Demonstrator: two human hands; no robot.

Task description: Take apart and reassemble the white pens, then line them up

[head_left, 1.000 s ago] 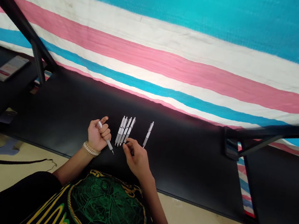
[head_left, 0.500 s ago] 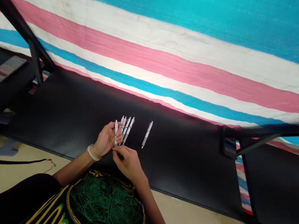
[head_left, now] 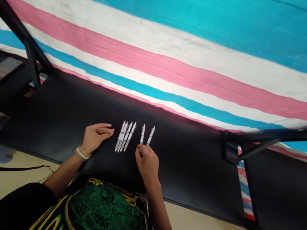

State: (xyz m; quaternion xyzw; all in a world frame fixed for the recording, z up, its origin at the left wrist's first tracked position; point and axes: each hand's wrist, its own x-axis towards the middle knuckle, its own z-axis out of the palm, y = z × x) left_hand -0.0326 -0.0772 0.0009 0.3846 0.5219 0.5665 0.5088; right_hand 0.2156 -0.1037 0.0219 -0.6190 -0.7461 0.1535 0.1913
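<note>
Striped sheet (head_left: 162, 56): blue, white and pink bands, seen beyond the far edge of the counter.
Black counter (head_left: 191, 170): all six pens seen over its middle.
Right hand (head_left: 148, 160): thumb and fingers pinched on the middle pen's near end; that end is covered.
Left hand (head_left: 95, 137): loosely extended, nothing seen gripped; fingertips aimed right, just beside the four-pen row.
Four-pen row (head_left: 126, 137): set between the hands, slightly nearer the left one; long axes near-far, tips near, near ends slanted left.
Middle pen (head_left: 143, 133): held by the right hand, pointed far, almost straight near-far; whether lifted or resting on the counter cannot be told.
Right-end pen (head_left: 151, 134): just right of the middle pen, right hand nearer; near end slanted left, partly hidden by that hand.
</note>
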